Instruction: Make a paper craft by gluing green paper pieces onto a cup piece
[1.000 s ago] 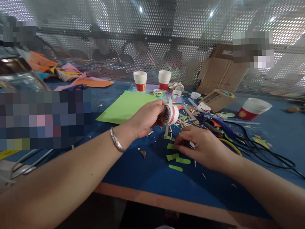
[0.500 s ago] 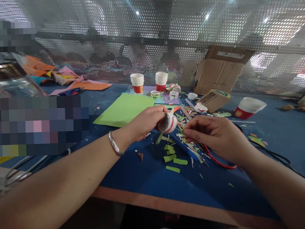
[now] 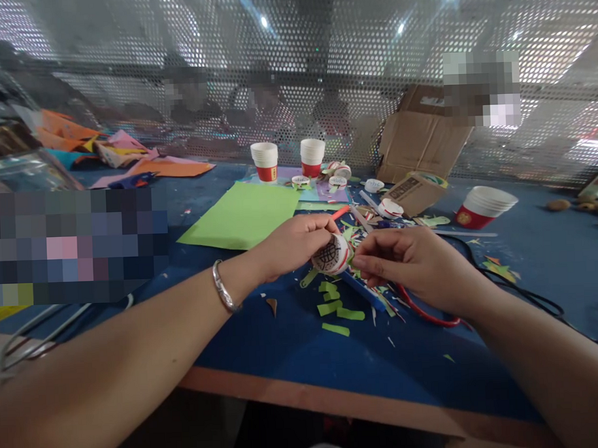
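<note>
My left hand (image 3: 307, 243), with a silver bangle at the wrist, holds a cut paper cup base (image 3: 331, 255) with dark line drawing on its round face and a red stripe on its rim. Close to the rim's right side is my right hand (image 3: 391, 260), thumb and forefinger pinched together; a bit of green paper shows beside the fingertips, and what they grip is too small to make out. Below the cup base lie green paper strips (image 3: 350, 314) and a blue-handled tool (image 3: 363, 292). A green sheet (image 3: 242, 216) lies behind my left hand.
Stacked paper cups (image 3: 265, 163) stand at the back, with another stack (image 3: 485, 208) at the right. Cardboard (image 3: 421, 138) leans on the perforated screen. Paper scraps, a red cord (image 3: 430, 319) and black cables (image 3: 531, 294) lie around. Coloured paper (image 3: 167, 167) is at the back left.
The cup base has turned so its drawn face shows more. My right hand has moved slightly left, up to its rim. The whole view has shifted a little.
</note>
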The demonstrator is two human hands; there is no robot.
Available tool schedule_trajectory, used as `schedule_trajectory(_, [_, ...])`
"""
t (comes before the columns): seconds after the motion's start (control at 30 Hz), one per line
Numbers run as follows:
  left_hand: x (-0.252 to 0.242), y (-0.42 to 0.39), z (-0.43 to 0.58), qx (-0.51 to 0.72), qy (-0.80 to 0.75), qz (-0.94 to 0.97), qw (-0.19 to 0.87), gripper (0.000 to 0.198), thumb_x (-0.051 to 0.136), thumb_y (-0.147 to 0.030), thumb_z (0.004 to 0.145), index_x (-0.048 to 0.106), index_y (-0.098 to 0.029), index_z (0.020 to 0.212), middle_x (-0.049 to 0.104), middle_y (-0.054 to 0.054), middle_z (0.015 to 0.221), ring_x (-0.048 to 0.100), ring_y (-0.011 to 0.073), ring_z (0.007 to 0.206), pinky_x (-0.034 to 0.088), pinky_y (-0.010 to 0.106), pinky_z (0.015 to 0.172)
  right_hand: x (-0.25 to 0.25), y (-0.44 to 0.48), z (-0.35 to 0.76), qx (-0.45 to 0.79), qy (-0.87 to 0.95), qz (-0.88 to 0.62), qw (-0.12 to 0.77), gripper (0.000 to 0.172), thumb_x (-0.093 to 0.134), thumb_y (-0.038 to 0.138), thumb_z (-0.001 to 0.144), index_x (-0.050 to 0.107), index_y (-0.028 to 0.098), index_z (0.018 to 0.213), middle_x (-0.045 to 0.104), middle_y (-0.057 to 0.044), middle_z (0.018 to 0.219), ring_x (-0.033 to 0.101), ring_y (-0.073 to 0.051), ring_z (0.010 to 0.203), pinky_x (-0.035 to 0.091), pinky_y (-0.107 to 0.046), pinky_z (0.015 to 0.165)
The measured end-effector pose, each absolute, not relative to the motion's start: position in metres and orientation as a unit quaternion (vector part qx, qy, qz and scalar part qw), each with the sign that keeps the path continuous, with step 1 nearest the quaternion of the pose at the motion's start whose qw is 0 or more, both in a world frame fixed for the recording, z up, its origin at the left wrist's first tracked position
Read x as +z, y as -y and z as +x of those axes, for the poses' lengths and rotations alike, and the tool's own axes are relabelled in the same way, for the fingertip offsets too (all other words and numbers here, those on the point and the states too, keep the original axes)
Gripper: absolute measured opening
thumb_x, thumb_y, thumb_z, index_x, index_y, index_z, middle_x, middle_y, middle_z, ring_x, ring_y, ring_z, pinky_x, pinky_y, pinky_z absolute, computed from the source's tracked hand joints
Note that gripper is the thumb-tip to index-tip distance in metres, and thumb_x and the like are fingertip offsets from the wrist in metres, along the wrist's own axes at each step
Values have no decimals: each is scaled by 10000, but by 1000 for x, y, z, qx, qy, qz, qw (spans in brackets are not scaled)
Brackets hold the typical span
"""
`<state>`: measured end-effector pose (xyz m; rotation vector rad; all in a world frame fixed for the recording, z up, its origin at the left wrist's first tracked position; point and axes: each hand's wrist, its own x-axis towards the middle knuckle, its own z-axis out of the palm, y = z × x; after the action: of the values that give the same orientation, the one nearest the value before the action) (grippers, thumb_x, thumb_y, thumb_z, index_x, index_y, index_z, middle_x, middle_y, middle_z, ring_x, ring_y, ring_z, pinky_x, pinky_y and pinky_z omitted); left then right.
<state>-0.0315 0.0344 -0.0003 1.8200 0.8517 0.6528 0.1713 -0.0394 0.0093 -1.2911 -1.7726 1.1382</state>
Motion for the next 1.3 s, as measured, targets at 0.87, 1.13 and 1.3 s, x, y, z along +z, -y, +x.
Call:
schedule_trajectory(0.87, [4, -42, -35, 356, -370, 611, 603, 101, 523, -178, 820, 562, -183, 727, 535, -23, 637, 468, 108, 570, 347, 251, 557, 7, 41, 170, 298, 732, -527, 314, 201, 669, 396, 913, 705, 199, 927, 696, -10, 808, 598, -147, 702, 457, -270, 628])
schedule_trajectory(1.13, [-4, -52, -34, 367, -368, 567, 639, 85, 572, -190, 803, 541, -187, 724, 540, -16, 663, 479, 109, 571, 343, 253, 542, -6, 43, 148, 111, 863, -461, 178, 125, 617, 173, 930, 739, 176, 955, 706, -65, 907, 623, -222, 897, 482, -358, 812])
schedule_trajectory(1.3, [-9, -52, -35, 373, -350, 576, 637, 104, 590, -211, 829, 558, -181, 735, 538, -18, 660, 484, 102, 574, 359, 249, 558, -10, 40, 143, 86, 884, -440, 132, 144, 622, 191, 942, 760, 163, 977, 705, -98, 944, 603, -260, 973, 482, -406, 884])
